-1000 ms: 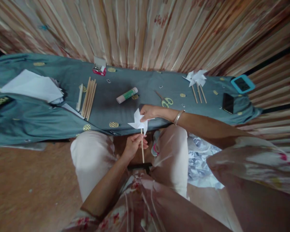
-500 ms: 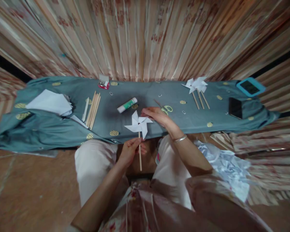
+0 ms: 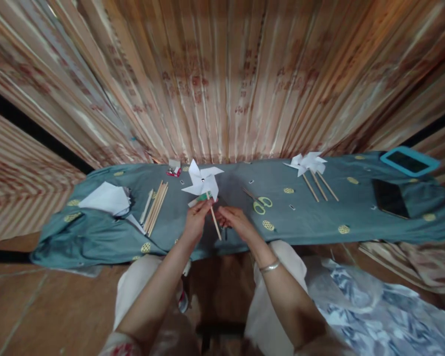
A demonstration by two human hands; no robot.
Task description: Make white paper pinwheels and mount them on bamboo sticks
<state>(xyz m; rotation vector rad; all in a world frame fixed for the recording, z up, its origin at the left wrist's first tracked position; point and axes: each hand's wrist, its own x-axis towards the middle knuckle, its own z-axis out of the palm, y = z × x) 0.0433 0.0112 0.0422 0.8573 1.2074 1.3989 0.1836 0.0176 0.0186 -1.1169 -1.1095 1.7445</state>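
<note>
A white paper pinwheel point(image 3: 202, 181) on a thin wooden stick point(image 3: 215, 225) is raised over the cloth-covered table, its blades tilted toward the back. My left hand point(image 3: 196, 220) pinches the stick just below the blades. Close to the stick's right side, my right hand point(image 3: 236, 221) has its fingers curled together; whether they hold anything is hidden. Behind the pinwheel lies a glue stick point(image 3: 198, 200) with a green label, partly covered. Green-handled scissors point(image 3: 259, 202) rest to the right of my right hand.
Bare wooden sticks point(image 3: 156, 210), a white pen point(image 3: 146, 206) and white paper sheets point(image 3: 106, 198) lie left. A small red box point(image 3: 174, 169) stands behind. Several finished pinwheels point(image 3: 307, 163), a black phone point(image 3: 389, 198) and a blue-framed device point(image 3: 410, 161) lie right.
The pinwheel has been lifted up and away from my lap in my left hand. My right hand has drawn back from the blades down beside the stick. The view has tilted up.
</note>
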